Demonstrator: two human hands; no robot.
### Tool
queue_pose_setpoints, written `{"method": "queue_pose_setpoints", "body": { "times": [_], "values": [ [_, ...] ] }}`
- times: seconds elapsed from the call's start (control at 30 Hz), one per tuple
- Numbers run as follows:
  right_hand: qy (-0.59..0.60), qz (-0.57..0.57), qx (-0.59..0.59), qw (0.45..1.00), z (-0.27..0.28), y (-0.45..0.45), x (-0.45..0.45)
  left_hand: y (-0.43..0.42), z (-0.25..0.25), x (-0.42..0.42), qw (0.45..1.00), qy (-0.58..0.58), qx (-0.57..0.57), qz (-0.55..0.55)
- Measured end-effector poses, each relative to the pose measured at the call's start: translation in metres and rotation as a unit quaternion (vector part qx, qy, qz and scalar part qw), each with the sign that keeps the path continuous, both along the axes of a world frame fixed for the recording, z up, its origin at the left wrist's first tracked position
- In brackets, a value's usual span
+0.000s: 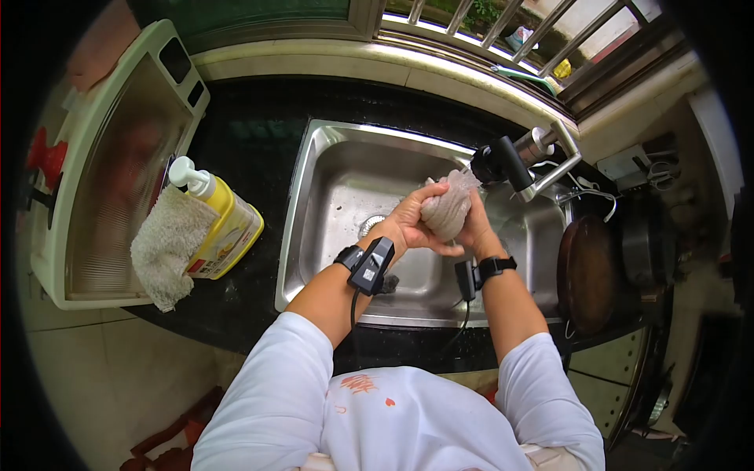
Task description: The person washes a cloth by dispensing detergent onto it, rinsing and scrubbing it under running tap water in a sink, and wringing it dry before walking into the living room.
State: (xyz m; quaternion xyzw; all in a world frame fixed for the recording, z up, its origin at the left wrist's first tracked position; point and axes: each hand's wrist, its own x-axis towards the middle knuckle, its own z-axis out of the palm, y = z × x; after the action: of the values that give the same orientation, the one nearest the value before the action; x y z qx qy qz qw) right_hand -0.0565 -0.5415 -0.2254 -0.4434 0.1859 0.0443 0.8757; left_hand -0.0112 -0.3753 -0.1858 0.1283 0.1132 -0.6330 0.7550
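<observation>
A bunched, wet, pale grey-beige cloth [446, 208] is between my two hands over the sink [330, 177]. My left hand [412, 224] grips it from the left, thumb on top and fingers underneath. On its other side my right hand [476, 224] presses against it, with most of its fingers hidden behind the cloth. Just above the cloth is the black spout of the faucet [510, 165], where a little water seems to run onto it. Each wrist wears a black strap with a small device and a cable.
On the dark counter [243, 125] at the left stand a yellow pump bottle [232, 235] with a towel [169, 243] draped against it and a pale cabinet [118, 180]. A round wooden board [589, 275] leans at the sink's right. Behind is a barred window [510, 31].
</observation>
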Motion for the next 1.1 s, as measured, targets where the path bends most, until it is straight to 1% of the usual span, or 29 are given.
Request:
{"method": "queue_pose_setpoints", "body": {
  "times": [0.03, 0.07, 0.1, 0.13, 0.17, 0.2, 0.23, 0.3, 0.37, 0.4, 0.43, 0.47, 0.5, 0.57, 0.63, 0.67, 0.7, 0.73, 0.77, 0.8, 0.83, 0.87, 0.9, 0.93, 0.97, 1.0, 1.03, 1.07, 1.1],
  "values": [
    [0.005, 0.003, 0.1, 0.995, 0.013, 0.013, -0.007, -0.001, 0.002, -0.002, 1.0, 0.0, -0.001, 0.001],
    [0.011, 0.005, 0.201, 0.98, 0.021, 0.023, -0.011, -0.002, 0.002, -0.005, 0.999, 0.008, -0.03, 0.013],
    [0.012, 0.005, 0.202, 0.979, 0.021, 0.028, -0.009, -0.003, 0.001, -0.007, 0.998, 0.016, -0.056, 0.023],
    [-0.067, 0.039, 0.209, 0.975, 0.021, 0.032, -0.005, -0.003, -0.005, -0.009, 0.998, 0.018, -0.053, 0.022],
    [-0.148, 0.072, 0.215, 0.963, 0.023, 0.035, -0.002, -0.003, -0.014, -0.01, 0.995, 0.067, -0.064, 0.021],
    [-0.15, 0.068, 0.218, 0.962, 0.027, 0.034, 0.0, -0.003, -0.021, -0.01, 0.99, 0.115, -0.074, 0.018],
    [-0.168, 0.084, 0.202, 0.961, 0.038, 0.035, 0.001, 0.0, -0.022, -0.008, 0.991, 0.115, -0.07, 0.014],
    [-0.181, 0.094, 0.186, 0.961, 0.045, 0.03, 0.003, 0.01, -0.022, -0.004, 0.998, 0.059, -0.022, -0.031],
    [-0.066, 0.051, 0.007, 0.997, 0.053, 0.025, 0.008, 0.016, -0.011, -0.005, 0.998, 0.042, -0.004, -0.046],
    [-0.057, 0.044, -0.005, 0.997, 0.061, 0.027, 0.009, 0.015, -0.012, -0.002, 0.994, -0.081, 0.011, -0.07],
    [-0.055, 0.037, -0.004, 0.998, 0.063, 0.026, 0.01, 0.014, -0.008, 0.0, 0.974, -0.203, 0.026, -0.093],
    [-0.034, 0.048, -0.018, 0.998, 0.064, 0.024, 0.013, 0.011, -0.001, 0.003, 0.953, -0.281, 0.065, -0.091],
    [-0.014, 0.059, -0.033, 0.998, 0.065, 0.024, 0.016, 0.009, 0.0, 0.005, 0.953, -0.28, 0.065, -0.096],
    [-0.018, 0.045, -0.036, 0.998, 0.062, 0.024, 0.019, 0.005, 0.006, 0.004, 0.898, -0.395, 0.153, -0.118],
    [0.023, 0.083, -0.106, 0.991, 0.056, 0.022, 0.021, -0.001, 0.006, 0.001, 0.887, -0.418, 0.159, -0.112],
    [0.017, 0.072, -0.144, 0.987, 0.054, 0.024, 0.022, -0.006, 0.003, 0.002, 0.87, -0.447, 0.174, -0.115],
    [0.02, 0.067, -0.141, 0.988, 0.052, 0.026, 0.021, -0.011, -0.002, 0.002, 0.851, -0.475, 0.19, -0.119],
    [0.015, 0.028, -0.229, 0.973, 0.053, 0.029, 0.022, -0.02, -0.015, 0.006, 0.851, -0.475, 0.189, -0.124],
    [0.011, -0.01, -0.315, 0.949, 0.052, 0.03, 0.021, -0.03, -0.035, 0.01, 0.755, -0.63, 0.165, -0.081],
    [0.014, -0.012, -0.314, 0.949, 0.047, 0.026, 0.024, -0.037, -0.047, 0.01, 0.632, -0.763, 0.134, -0.034],
    [0.002, -0.039, -0.391, 0.92, 0.039, 0.022, 0.028, -0.039, -0.038, 0.004, 0.634, -0.761, 0.133, -0.038],
    [-0.011, -0.066, -0.465, 0.882, 0.039, 0.021, 0.028, -0.041, -0.018, -0.001, 0.627, -0.74, 0.24, -0.031],
    [-0.008, -0.07, -0.465, 0.882, 0.039, 0.02, 0.026, -0.043, -0.007, -0.004, 0.613, -0.711, 0.344, -0.022],
    [-0.015, -0.104, -0.514, 0.851, 0.048, 0.025, 0.022, -0.044, -0.009, 0.0, 0.613, -0.713, 0.34, -0.026],
    [-0.022, -0.138, -0.561, 0.816, 0.053, 0.025, 0.019, -0.042, -0.014, 0.012, 0.673, -0.686, 0.266, -0.073],
    [-0.046, -0.125, -0.549, 0.825, 0.052, 0.019, 0.017, -0.037, -0.021, 0.02, 0.726, -0.65, 0.19, -0.119],
    [-0.043, -0.127, -0.55, 0.824, 0.058, 0.017, 0.013, -0.028, -0.029, 0.025, 0.726, -0.651, 0.187, -0.121],
    [-0.025, -0.076, -0.558, 0.826, 0.072, 0.018, 0.007, -0.02, -0.036, 0.031, 0.866, -0.468, 0.079, -0.158],
    [-0.007, -0.025, -0.564, 0.825, 0.085, 0.02, 0.001, -0.017, -0.043, 0.033, 0.949, -0.254, -0.033, -0.186]
  ]
}}
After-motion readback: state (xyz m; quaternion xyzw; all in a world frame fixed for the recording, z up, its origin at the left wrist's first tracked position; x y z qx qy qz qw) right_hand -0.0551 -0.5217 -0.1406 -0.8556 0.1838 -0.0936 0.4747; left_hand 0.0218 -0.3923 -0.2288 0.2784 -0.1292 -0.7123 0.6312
